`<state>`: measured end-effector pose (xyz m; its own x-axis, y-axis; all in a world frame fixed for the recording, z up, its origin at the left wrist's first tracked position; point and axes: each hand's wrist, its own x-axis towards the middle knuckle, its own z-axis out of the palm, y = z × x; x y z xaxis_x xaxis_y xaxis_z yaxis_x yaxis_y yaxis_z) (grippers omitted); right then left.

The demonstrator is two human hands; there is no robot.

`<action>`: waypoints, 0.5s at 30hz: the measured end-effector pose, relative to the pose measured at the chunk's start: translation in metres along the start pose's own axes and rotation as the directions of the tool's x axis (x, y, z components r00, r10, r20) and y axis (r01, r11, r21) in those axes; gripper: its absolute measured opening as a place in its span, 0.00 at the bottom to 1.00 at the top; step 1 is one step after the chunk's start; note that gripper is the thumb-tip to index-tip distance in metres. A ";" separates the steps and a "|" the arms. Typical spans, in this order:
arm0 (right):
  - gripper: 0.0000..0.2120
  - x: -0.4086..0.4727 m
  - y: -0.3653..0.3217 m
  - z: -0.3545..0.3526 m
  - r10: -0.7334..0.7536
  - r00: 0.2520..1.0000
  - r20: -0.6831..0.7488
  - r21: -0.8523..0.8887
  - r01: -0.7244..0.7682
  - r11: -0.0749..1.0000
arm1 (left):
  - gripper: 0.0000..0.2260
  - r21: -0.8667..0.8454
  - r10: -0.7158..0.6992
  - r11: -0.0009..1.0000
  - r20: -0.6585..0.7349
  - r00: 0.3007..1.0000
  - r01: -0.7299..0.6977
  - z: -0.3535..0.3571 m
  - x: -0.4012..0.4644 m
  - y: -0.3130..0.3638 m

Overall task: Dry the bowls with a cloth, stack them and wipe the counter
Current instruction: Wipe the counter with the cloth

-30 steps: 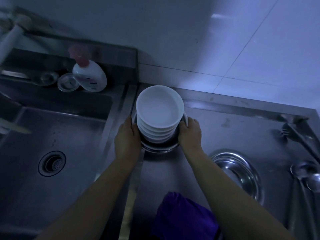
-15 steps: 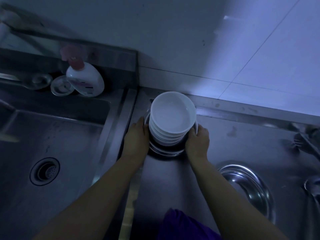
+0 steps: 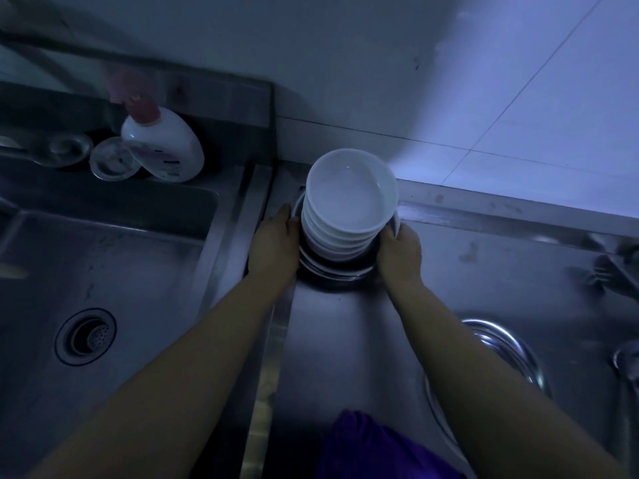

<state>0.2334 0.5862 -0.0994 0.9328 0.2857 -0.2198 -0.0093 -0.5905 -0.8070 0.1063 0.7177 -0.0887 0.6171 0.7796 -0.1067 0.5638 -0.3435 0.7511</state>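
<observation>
Both hands, left hand and right hand, had fingers clasped around the metal bowl under the white bowl stack, just right of the sink.

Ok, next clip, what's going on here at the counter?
A person has both hands around a stack of white bowls sitting in a metal dish on the steel counter, near the back wall. The left hand and the right hand grip the dish's rim on either side. A purple cloth lies on the counter close to the person, untouched. A sink is to the left, with a soap bottle behind it.
</observation>
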 end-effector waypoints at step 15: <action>0.23 -0.240 0.141 -0.089 -0.548 0.447 0.707 -0.366 0.894 0.257 | 0.17 0.091 0.011 0.995 0.188 0.982 -0.029 -0.014 -0.141 -0.011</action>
<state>0.0402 0.3669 -0.1114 0.1669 0.9850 -0.0436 0.9639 -0.1723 -0.2029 0.0055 0.6192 -0.0730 0.7154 0.6636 -0.2186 0.5933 -0.4117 0.6918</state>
